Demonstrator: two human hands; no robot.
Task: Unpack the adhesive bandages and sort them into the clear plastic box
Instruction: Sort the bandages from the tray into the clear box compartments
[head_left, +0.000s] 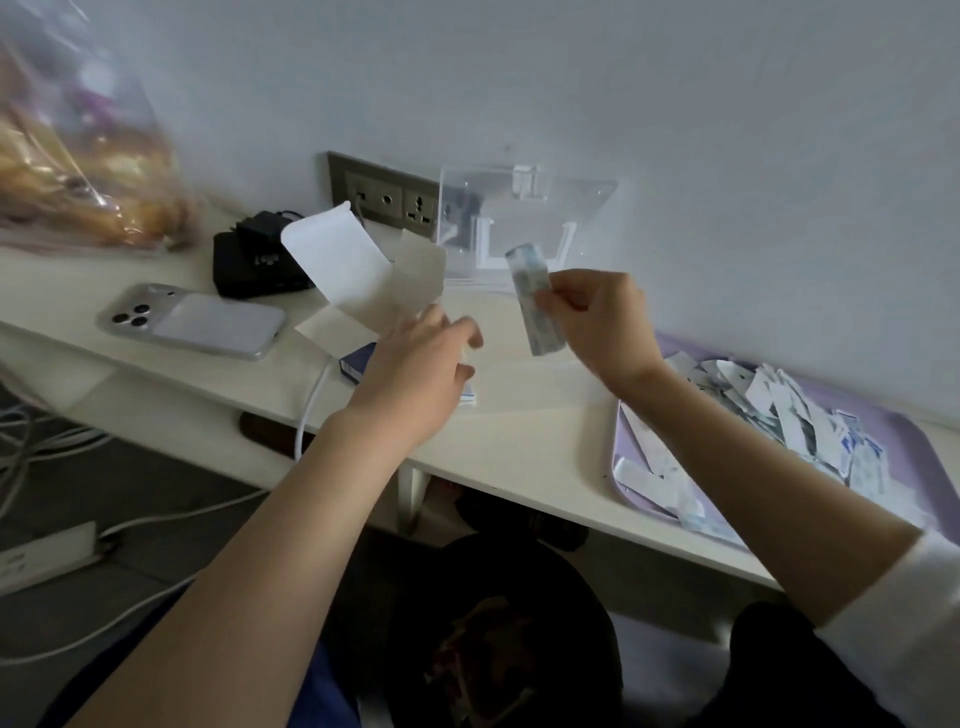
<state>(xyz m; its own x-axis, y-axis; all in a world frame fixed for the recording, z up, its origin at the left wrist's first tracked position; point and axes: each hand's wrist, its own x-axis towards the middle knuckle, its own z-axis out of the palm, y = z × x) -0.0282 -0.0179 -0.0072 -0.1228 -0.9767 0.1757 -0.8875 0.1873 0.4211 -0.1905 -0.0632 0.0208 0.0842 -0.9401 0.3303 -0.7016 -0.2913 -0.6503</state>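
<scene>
Clear box (519, 208) sits just behind; right hand (597, 314) pinches bandage (531, 293). I'd lay it flat inside. Left hand (421, 364) at carton (337, 260): grip unclear.

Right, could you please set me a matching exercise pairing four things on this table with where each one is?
Things:
1 carton
2 bandage
3 clear box
4 tray

Places:
A against the wall
B at the right end of the table
C in the left hand
D pinched in the right hand

Pairs: 1-C; 2-D; 3-A; 4-B.
</scene>
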